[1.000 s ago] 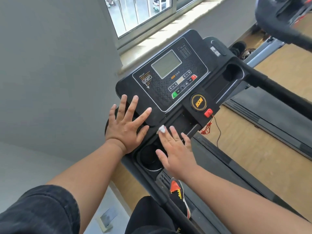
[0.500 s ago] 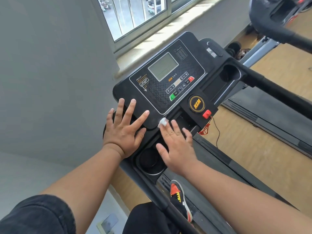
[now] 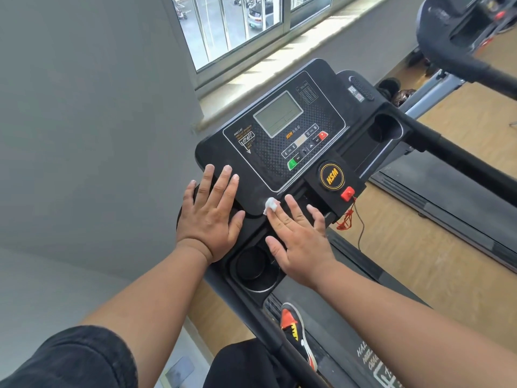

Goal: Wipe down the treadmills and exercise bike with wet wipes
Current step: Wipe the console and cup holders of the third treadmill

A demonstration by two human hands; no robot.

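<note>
Both hands have barely shifted across the last second; the right hand (image 3: 300,242) still presses one small white wet wipe (image 3: 271,205) flat under straight fingers (image 3: 293,207) on the black treadmill console (image 3: 279,141), at 6 o'clock from its grey screen (image 3: 278,113). The left hand (image 3: 211,211) rests open, bracing at 9 o'clock. Wiping looks early. One second treadmill (image 3: 453,51) shows at 2 o'clock; no exercise bike is visible.
</note>
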